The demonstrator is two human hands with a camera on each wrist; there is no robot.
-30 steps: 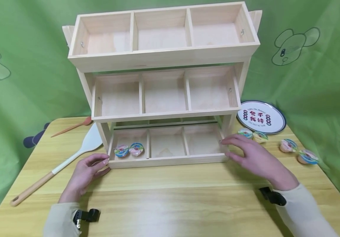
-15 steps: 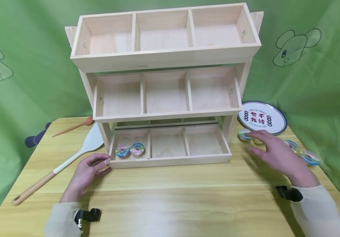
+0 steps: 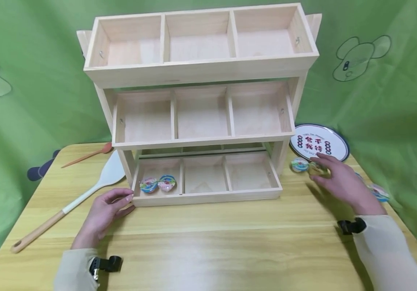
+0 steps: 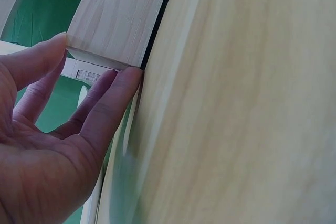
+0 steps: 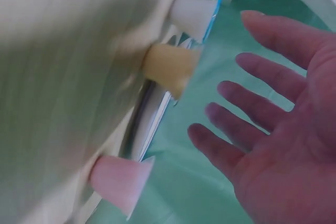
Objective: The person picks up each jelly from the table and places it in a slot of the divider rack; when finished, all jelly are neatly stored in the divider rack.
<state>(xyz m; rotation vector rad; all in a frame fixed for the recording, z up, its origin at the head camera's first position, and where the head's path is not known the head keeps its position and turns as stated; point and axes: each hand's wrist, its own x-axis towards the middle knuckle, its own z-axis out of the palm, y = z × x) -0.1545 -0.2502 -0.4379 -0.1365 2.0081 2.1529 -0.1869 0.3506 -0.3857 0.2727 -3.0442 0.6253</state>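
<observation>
Head view: high vantage, faces forward and down; takes in whole wooden rack [image 3: 201,105], table [image 3: 208,242], green backdrop, both hands; middle range.
Left wrist view: low at table level, very close; looks along palm of left hand [image 4: 47,145] at rack corner [image 4: 113,19]; same corner seen in head view.
Right wrist view: close, tilted, blurred; looks past right hand [image 5: 278,129] at jelly cups [image 5: 170,69]; cups shared with head view.

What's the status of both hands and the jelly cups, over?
Left hand steadying rack corner. Right hand open, over yellow jelly cup. Nothing blocking.
</observation>
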